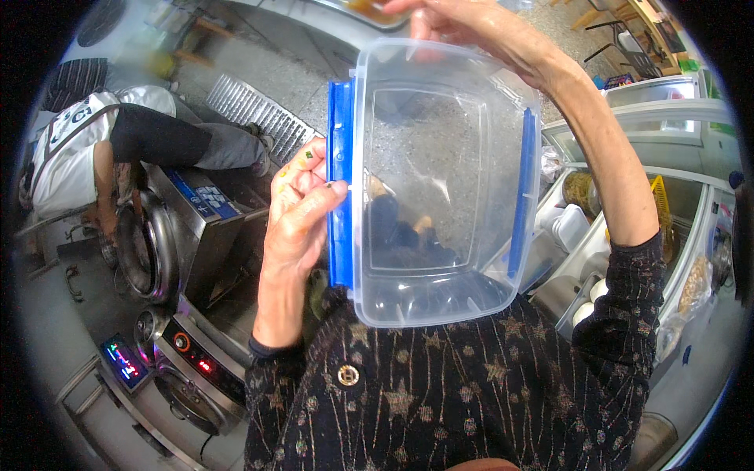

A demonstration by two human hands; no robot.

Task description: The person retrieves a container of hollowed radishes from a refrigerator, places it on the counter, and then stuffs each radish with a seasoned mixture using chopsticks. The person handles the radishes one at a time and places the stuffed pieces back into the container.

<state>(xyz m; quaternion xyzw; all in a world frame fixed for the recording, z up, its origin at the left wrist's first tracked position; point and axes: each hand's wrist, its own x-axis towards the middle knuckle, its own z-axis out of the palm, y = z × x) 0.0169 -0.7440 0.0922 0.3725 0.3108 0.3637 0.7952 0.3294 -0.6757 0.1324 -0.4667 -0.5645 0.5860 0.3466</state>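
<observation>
A clear plastic food container point(436, 159) with blue locking flaps is held up in front of my chest, and the floor shows through it. My left hand point(300, 206) pinches the blue flap point(340, 235) on its left side between thumb and fingers. Green and orange food bits stick to those fingers. Over the container's far edge reaches my right hand point(439, 23), some fingers seen blurred through the plastic. Whether it grips that edge, I cannot tell. Just beyond it is part of another clear container point(368, 13) with orange-brown contents.
At left, a person point(76, 147) bends over a round metal pan point(144, 247) beside a steel cabinet point(203, 194). Nearer stands an induction cooker point(194, 353) with a lit red display. A glass-topped counter point(636, 171) at right holds trays, a jar and white round items point(589, 303). A metal floor grate point(259, 112) lies beyond.
</observation>
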